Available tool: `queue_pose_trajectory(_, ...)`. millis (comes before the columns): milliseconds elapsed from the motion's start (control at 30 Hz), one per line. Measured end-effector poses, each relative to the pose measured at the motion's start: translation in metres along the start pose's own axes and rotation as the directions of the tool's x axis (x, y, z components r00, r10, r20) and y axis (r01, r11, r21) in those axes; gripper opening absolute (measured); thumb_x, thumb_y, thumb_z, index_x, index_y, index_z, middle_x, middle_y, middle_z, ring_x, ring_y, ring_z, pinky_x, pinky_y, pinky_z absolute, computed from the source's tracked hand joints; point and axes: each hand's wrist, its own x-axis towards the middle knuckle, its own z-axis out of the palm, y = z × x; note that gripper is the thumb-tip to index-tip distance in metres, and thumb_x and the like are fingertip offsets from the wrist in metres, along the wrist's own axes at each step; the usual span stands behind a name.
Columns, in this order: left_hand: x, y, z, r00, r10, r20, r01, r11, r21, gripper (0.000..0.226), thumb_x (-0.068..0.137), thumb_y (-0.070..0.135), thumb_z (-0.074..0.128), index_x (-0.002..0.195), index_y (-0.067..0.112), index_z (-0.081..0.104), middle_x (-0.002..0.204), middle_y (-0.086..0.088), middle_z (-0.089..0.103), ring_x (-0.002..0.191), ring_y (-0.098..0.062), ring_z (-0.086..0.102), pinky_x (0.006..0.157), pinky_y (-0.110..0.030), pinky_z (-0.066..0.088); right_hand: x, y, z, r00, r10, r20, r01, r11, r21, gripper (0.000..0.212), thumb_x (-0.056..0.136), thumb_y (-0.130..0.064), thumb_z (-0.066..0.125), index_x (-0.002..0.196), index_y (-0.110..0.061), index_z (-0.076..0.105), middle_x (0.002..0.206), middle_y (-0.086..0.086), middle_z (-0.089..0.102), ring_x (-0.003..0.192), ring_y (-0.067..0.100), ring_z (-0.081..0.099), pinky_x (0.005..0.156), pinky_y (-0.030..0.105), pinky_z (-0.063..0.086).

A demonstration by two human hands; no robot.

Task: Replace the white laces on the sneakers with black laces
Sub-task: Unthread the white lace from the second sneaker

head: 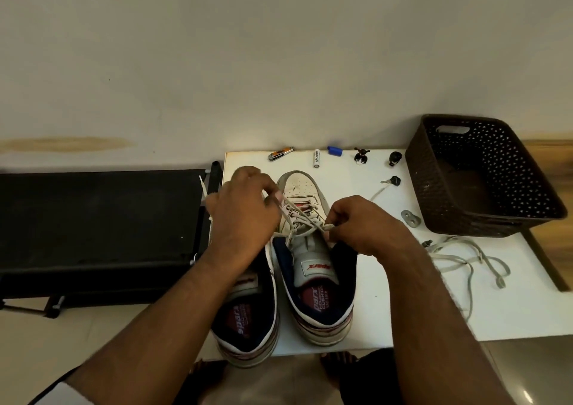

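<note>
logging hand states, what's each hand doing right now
Left hand: pinching the white lace of the right sneaker.
Right hand: pinching the same lace.

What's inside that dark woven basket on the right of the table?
The brown basket looks empty: only its bare, dusty bottom shows. The near wall hides the strip of floor just behind it, so something small there could be missed. A loose white lace lies outside, in front.

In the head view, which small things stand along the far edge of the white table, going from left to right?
Nail clipper → white battery → blue cap → small black and white figurine → small black knob → brown basket.
</note>
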Motion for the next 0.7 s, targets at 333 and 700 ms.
queue_pose_trajectory(333,-0.013,0.022,0.011,0.911,0.172,0.374,-0.319,0.871,0.375,0.020,0.091,0.037,0.058,0.109,0.037,0.068,0.160,0.009,0.012,0.149,-0.023,0.001,0.113,-0.055,0.005,0.000,-0.003,0.004,0.999,-0.018,-0.037,0.015,0.996,-0.085,0.011,0.085,-0.014,0.068,0.086,-0.021,0.060,0.091,0.000,0.061,0.086,0.017,0.058,0.058,0.020,0.039)
queue_pose_trajectory(700,0.018,-0.022,-0.012,0.966,-0.014,0.260,-0.068,0.950,0.306,0.047,0.092,0.032,0.058,0.135,0.042,0.045,0.162,-0.001,0.003,0.148,-0.036,-0.005,0.113,-0.063,0.009,0.000,-0.002,0.004,0.999,-0.028,-0.030,0.025,0.994,-0.103,0.012,0.083,-0.015,0.070,0.089,-0.020,0.061,0.100,0.002,0.064,0.091,0.017,0.060,0.069,0.025,0.043)
